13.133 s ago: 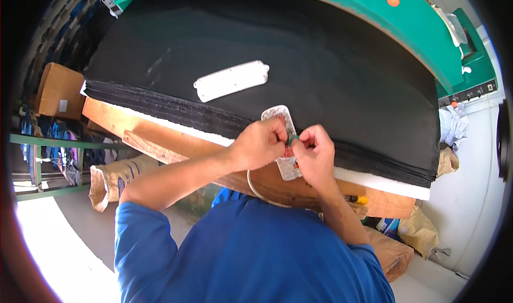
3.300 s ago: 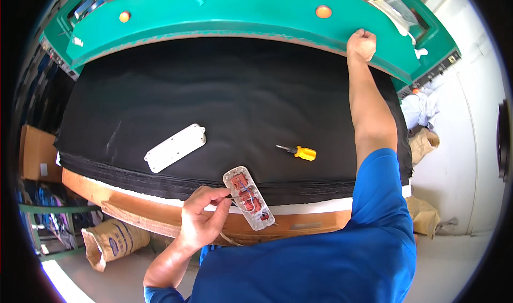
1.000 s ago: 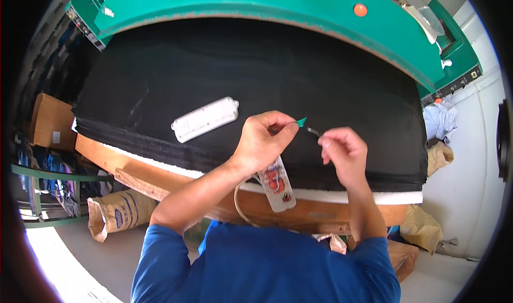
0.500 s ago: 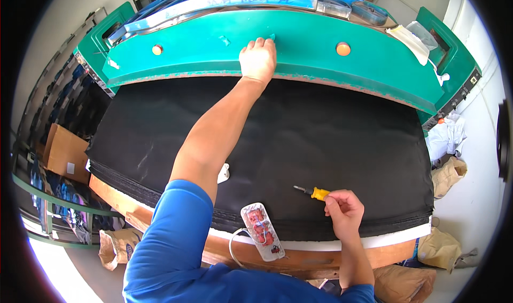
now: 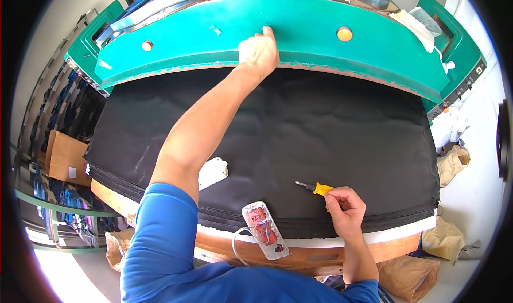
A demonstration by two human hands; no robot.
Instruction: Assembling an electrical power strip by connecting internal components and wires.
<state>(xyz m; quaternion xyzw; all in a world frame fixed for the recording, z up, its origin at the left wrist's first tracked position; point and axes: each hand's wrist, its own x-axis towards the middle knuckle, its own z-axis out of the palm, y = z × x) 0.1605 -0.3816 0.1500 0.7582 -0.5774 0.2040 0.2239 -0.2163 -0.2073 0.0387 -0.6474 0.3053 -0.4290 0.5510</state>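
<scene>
My left hand [image 5: 259, 52] is stretched out to the green machine front [image 5: 304, 33]. Its fingers are curled, with one fingertip at the panel; whether anything small is in them is hidden. A small blue patch [image 5: 215, 30] shows left of this hand. My right hand [image 5: 346, 209] pinches a screwdriver [image 5: 322, 189] by its yellow handle, tip pointing left above the black sheets [image 5: 299, 137]. Nearer to me lies an opened power strip [image 5: 265, 231], red parts and wires showing inside. A white cover piece [image 5: 214, 173] lies beside my left arm, partly hidden.
Two orange buttons, left [image 5: 147, 46] and right [image 5: 344, 33], sit on the machine front. The stacked sheets rest on a wooden table [image 5: 315, 260]. A white cable [image 5: 233, 244] runs off the strip. A cardboard box [image 5: 68, 156] stands left; paper bags [image 5: 409, 276] lie right.
My left hand has shifted slightly on the panel, and a fingertip now points up at it. More of the white cover shows beside my arm. The screwdriver stays in my right hand.
</scene>
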